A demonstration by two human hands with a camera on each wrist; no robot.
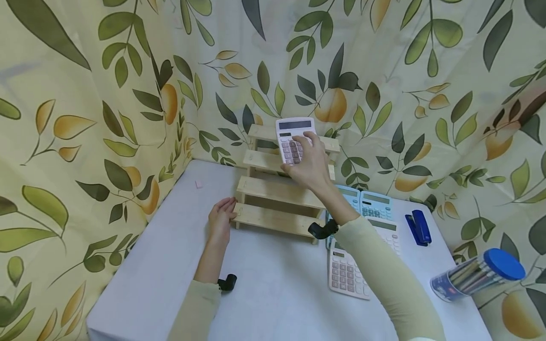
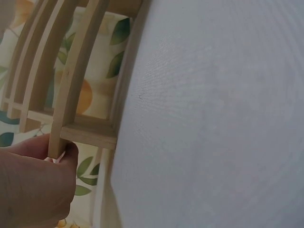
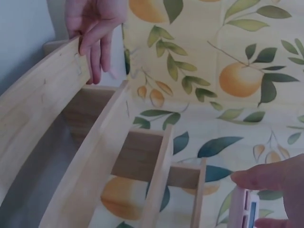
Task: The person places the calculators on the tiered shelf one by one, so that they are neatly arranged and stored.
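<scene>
A pink-and-white calculator [image 1: 294, 139] is seen just above the centre of the head view, held upright against the top tiers of a stepped wooden rack [image 1: 279, 189]. It is gripped by the right hand [image 1: 309, 163], whose fingers are curled over its keypad and right edge; in the right wrist view, at the lower right, a fingertip [image 3: 266, 178] is shown pressed on the calculator's pale edge [image 3: 240, 209].

The left hand [image 1: 221, 220] is laid at the left end of the rack's lowest step, left of centre in the head view. Its fingers are held together and nearly straight, with the tips resting against the wood. In the left wrist view, at the lower left, the thumb [image 2: 57, 156] is seen touching the end of a wooden slat [image 2: 76, 85].

The rack stands on a table covered by a white cloth [image 1: 277, 284], against a leaf-and-fruit patterned backdrop [image 1: 85, 94]. At the right of the head view, several more calculators [image 1: 362, 237] are laid flat beside the rack, partly hidden by the right forearm. Further right a blue stapler [image 1: 419, 228] is found, and at the lower right edge a clear tub of pens with a blue lid [image 1: 477, 274] lies on its side. A small pink object [image 1: 198, 183] is seen on the cloth left of the rack.
</scene>
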